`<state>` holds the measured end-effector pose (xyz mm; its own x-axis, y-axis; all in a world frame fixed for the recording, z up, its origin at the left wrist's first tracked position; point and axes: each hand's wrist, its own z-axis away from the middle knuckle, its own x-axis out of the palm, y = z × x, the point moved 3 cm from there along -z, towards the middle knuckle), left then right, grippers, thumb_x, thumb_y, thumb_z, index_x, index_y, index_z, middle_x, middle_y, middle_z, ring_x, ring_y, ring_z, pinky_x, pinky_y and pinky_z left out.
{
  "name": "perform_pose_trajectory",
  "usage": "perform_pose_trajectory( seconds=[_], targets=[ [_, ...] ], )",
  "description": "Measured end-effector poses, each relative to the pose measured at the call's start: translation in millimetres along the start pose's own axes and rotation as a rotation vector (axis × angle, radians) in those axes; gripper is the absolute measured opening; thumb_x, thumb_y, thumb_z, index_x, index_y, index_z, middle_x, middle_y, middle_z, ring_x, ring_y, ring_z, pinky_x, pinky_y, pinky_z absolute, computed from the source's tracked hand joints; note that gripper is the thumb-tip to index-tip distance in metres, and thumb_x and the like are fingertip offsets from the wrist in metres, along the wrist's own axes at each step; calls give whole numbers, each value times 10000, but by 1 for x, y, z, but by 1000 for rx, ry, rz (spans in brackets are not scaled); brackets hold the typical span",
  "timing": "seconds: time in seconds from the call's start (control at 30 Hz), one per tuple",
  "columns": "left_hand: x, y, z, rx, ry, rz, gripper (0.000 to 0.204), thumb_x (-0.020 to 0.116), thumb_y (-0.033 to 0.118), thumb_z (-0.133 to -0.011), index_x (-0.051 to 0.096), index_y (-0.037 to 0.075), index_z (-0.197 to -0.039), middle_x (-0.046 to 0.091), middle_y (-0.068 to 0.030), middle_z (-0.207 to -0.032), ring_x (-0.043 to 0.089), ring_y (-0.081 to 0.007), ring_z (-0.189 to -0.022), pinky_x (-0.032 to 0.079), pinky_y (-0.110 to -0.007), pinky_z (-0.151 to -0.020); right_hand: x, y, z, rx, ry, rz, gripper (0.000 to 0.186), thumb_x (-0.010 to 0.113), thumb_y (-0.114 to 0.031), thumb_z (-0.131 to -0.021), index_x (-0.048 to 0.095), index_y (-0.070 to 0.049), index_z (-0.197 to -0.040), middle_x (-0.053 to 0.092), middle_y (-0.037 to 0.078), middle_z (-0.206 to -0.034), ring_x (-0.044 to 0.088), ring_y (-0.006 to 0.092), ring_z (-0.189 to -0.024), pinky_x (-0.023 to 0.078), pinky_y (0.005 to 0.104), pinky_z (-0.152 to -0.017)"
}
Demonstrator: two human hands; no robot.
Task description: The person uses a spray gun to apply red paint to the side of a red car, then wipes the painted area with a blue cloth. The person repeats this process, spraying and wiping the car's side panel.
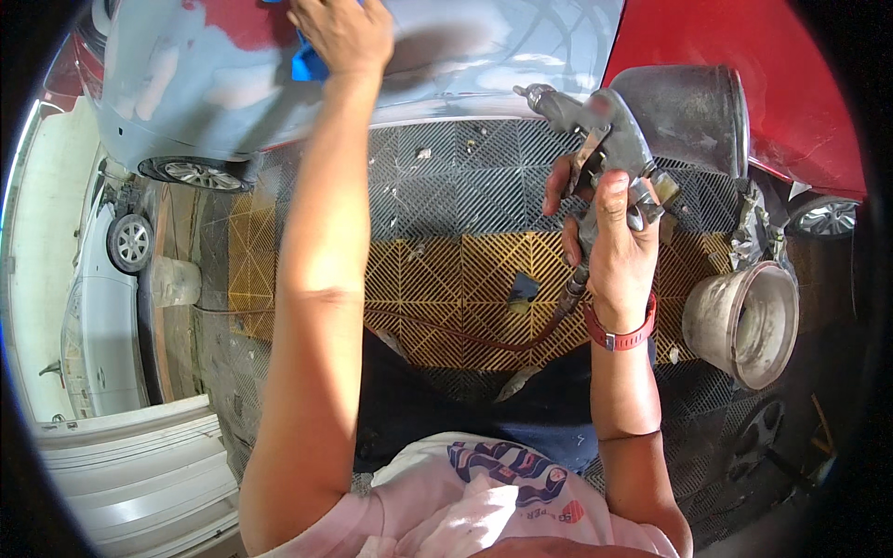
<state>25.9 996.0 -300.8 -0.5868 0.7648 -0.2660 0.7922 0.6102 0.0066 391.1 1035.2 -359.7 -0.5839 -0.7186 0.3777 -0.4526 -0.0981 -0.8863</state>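
At the top edge, my left hand (348, 35) is closed over a blue cloth (309, 63), which lies against a car panel (493, 42) of grey primer with patches of red. Some of those fingers run out of view. My right hand (619, 246) grips a metal spray gun (619, 139), its nozzle pointing up and left towards the panel's lower edge. A large dark cup (684, 116) sits on the gun, tilted to the right. From the gun's handle a reddish-brown air hose (493, 348) curves down and left across the floor.
A bright red car body part (763, 93) stands to the right. Near my right wrist, a stained bucket (716, 321) rests on the black and yellow grid floor (419, 279). Crumpled masking material (758, 228) hangs beside a wheel (826, 219). A silver car (107, 321) is at far left.
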Motion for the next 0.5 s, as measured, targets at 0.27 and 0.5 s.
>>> perform_pose_trajectory(
  seconds=[0.27, 0.5],
  targets=[
    [27, 61, 245, -15, -522, 133, 416, 749, 132, -900, 662, 152, -1306, 659, -192, -1248, 618, -437, -1201, 455, -596, -993, -11, 47, 24, 151, 93, 46, 540, 562, -458, -1168, 579, -7, -1465, 714, 143, -1004, 666, 128, -741, 428, 201, -421],
    [47, -5, 412, -1645, -345, 1051, 417, 536, 325, -1175, 539, 100, -1525, 643, -180, -1447, 655, -384, -1270, 531, -592, -1091, -36, 78, 42, 259, 142, 76, 555, 570, -456, -1165, 557, -44, -1536, 723, 132, -1016, 671, 131, -744, 436, 209, -422]
  ],
)
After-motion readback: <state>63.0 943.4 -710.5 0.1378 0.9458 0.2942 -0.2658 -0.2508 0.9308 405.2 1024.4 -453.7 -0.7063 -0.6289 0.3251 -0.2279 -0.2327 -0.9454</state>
